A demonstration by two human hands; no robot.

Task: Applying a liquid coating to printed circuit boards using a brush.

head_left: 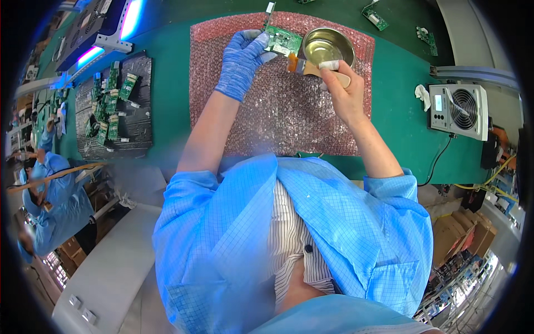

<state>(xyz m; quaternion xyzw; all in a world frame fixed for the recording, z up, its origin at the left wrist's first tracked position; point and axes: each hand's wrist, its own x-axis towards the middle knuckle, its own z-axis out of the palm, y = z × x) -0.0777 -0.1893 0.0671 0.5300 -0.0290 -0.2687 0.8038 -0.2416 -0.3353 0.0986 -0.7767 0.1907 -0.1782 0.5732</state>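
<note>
While a dark, flat tray (143,119) of boards lies at left, the left hand (242,58), in a blue knit glove, closes on the left end of a green rectangular circuit board (285,40) above the pinkish bubble wrap (272,117); steady edge support seems wise. At its near edge comes the flat amber-bristled brush (307,67), contact unclear: light, even strokes look best. Just far of that sits the shiny round metal bowl (348,47); right, the white-tipped right hand (347,94) pinches the pale handle.
</note>
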